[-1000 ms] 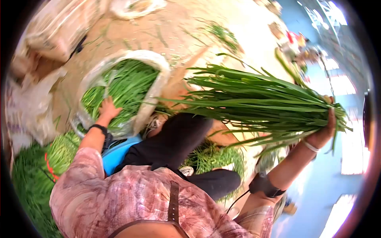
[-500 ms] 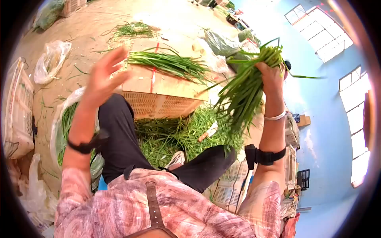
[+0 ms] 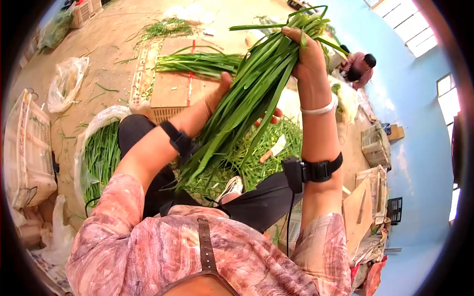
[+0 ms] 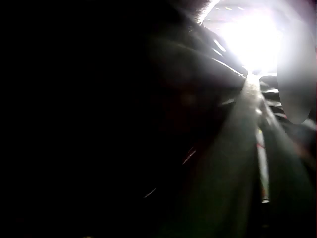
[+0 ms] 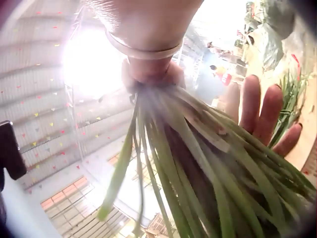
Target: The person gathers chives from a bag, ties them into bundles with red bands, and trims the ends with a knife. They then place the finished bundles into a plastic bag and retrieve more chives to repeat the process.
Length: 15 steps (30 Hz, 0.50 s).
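My right hand [image 3: 311, 59] grips a bunch of garlic chives [image 3: 247, 93] near its pale cut ends, raised in front of me. The long green leaves hang down to the lower left. My left hand [image 3: 216, 93] is against the hanging leaves, thumb on the near side and its other fingers mostly hidden behind. In the right wrist view, straight, spread fingers [image 5: 260, 106] of the left hand show beyond the leaves [image 5: 208, 168]. Dark shapes and blurred leaves [image 4: 223, 163] fill most of the left wrist view.
Another bunch of chives [image 3: 197, 64] lies on cardboard [image 3: 170, 91] atop a crate. A plastic bag of chives [image 3: 101, 153] stands by my left knee. Loose leaves and a knife [image 3: 274, 148] lie between my legs. A person [image 3: 360, 69] crouches by the blue wall.
My left hand has left the bag of chives, risen, and come across to the hanging leaves. My right hand has swung the bunch inward from the far right, leaves now drooping.
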Motion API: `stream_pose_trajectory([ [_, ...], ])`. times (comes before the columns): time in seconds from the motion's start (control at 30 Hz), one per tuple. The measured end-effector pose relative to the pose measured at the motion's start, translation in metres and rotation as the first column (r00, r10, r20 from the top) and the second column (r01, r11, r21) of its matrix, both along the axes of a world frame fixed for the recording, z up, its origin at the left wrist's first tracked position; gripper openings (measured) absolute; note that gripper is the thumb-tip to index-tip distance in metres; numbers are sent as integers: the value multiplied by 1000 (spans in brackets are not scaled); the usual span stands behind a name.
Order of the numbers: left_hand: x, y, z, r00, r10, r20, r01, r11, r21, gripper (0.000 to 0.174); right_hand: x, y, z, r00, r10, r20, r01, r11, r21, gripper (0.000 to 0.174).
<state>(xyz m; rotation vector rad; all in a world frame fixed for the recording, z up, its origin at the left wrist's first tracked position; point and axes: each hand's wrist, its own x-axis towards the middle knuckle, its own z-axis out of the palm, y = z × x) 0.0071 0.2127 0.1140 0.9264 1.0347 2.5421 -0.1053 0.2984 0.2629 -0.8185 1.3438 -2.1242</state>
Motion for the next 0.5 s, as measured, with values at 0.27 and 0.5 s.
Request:
stream_pose_trajectory([
  [0.27,90,64,-73,884,-309,351,83,843,531,124,-32,9,-118,968,-174,178,132,965,226,13],
  [0.5,100,73,-97,842,-253,477,-38,853,521,103,-27,-3,-156,939,-251,234,205,958,202,15],
])
